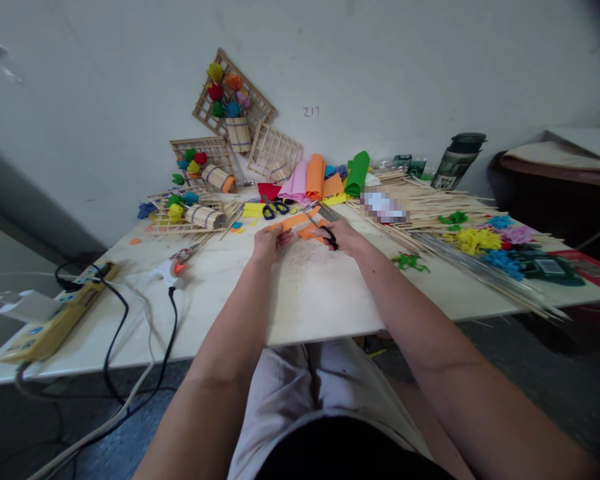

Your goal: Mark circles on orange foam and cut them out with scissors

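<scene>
My left hand [269,243] is closed on an orange strip [294,221] of felt or crepe paper, which stretches from its fingers toward the upper right. My right hand [344,239] grips black-handled scissors [331,235], their blades pointing up and left toward the strip. Below the blades, beside the right fingers, lies another orange piece [311,232] on the pale tabletop [310,300]. A second pair of scissors, with dark and yellow handles [275,209], rests just beyond my left hand.
Rolls of pink [295,183], orange [315,176] and green material [358,173] lie at the back. Thin wooden sticks [430,207] and a dark bottle [459,161] are right. A glue gun [170,269], power strip [63,310] and lattice stick crafts with flowers [183,211] occupy the left.
</scene>
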### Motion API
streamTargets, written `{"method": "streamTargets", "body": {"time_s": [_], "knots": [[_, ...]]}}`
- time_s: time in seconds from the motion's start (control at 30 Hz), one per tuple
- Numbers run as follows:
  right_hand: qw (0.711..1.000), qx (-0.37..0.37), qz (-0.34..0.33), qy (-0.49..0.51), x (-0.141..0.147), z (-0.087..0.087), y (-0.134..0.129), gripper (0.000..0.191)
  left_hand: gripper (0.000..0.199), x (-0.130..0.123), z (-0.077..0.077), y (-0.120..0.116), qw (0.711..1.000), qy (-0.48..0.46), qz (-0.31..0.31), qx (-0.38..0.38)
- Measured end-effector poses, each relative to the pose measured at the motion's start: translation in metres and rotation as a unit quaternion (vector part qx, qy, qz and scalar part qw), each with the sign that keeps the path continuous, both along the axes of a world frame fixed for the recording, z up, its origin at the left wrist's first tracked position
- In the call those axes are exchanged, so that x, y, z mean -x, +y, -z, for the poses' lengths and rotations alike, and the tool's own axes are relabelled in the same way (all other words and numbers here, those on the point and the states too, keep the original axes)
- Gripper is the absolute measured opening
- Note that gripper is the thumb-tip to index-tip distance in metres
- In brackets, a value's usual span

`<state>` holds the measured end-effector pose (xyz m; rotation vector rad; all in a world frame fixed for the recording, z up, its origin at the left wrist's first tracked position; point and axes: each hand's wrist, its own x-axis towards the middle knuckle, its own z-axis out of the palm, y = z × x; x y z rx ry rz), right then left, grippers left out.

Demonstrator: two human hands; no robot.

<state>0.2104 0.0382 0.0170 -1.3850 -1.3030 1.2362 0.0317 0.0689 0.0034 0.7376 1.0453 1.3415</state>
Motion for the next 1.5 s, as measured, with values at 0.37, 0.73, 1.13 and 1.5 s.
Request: {"method": "streamTargets", "body": {"time_s": [0.37,0.73,1.13,1.5], "knots": [[0.998,0.028,-0.008,0.053,-0.004,-0.001,0.0,0.03,0.002,0.0,0.001,-0.002,0.999,0.032,0.024,-0.015],[0.997,0.057,-0.005,0.056,-0.007,0.001,0.004,0.033,0.004,0.001,0.007,0.002,0.996,0.039,0.063,-0.043],[0.996,0.041,0.005,0.079,-0.008,0.008,0.008,0.033,0.006,0.0,0.007,0.0,0.996,0.029,0.072,-0.032],[0.995,0.067,0.029,0.068,-0.004,-0.001,0.001,0.023,0.014,-0.002,0.005,-0.002,0.996,0.049,0.078,-0.016]]}}
